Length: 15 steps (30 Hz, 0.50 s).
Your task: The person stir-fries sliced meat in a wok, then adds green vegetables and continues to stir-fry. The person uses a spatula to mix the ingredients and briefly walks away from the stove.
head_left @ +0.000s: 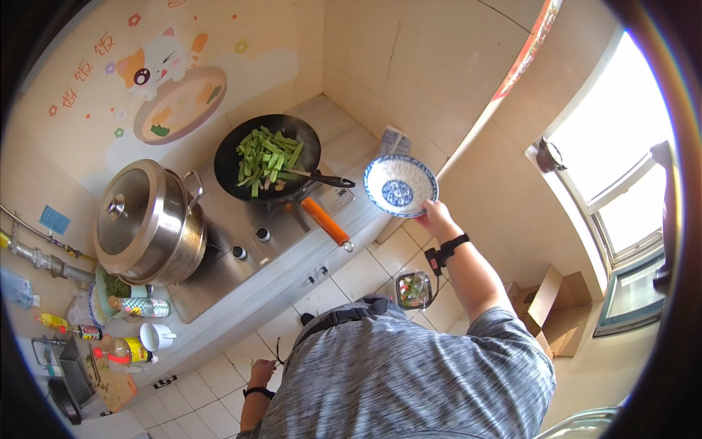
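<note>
My right hand (436, 218) grips the near rim of a blue-and-white patterned bowl (397, 186), which has nothing in it. The bowl is by the right end of the counter, its inside facing up toward me. To its left, a black wok (230, 178) on the stove holds cut green vegetables (269, 156) and a few paler pieces. A spatula (332, 179) with a dark handle rests in the wok. An orange wok handle (324, 221) juts over the counter's front edge. My left hand (263, 372) hangs low beside my body, its fingers curled near a thin black strap; its grip is unclear.
A lidded steel steamer pot (159, 225) takes up the stove's left side. Beyond it are bottles (123, 351), a white mug (157, 336), a cutting board (109, 381) and a sink (74, 370). A plastic-lined bin (414, 291) and cardboard boxes (565, 313) stand on the floor.
</note>
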Each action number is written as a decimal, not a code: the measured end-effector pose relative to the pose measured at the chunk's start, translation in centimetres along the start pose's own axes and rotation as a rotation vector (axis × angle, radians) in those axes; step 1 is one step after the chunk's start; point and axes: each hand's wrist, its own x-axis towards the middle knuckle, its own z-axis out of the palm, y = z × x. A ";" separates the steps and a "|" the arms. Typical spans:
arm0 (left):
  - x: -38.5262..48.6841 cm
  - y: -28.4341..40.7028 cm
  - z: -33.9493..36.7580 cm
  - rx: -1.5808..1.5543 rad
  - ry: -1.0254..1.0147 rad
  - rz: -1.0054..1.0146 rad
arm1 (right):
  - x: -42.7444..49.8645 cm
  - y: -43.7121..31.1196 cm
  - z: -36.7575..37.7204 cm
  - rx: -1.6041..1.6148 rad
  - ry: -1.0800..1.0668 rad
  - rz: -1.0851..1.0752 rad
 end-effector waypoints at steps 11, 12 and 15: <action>-5.0 5.1 5.4 -0.289 0.128 0.050 | 7.6 5.9 1.6 0.077 -0.060 0.089; -5.6 6.5 5.3 -0.300 0.107 0.062 | 8.3 6.0 1.7 0.082 -0.102 0.070; -7.6 11.0 4.5 -0.307 0.074 0.136 | 9.6 6.5 2.2 0.114 -0.144 0.055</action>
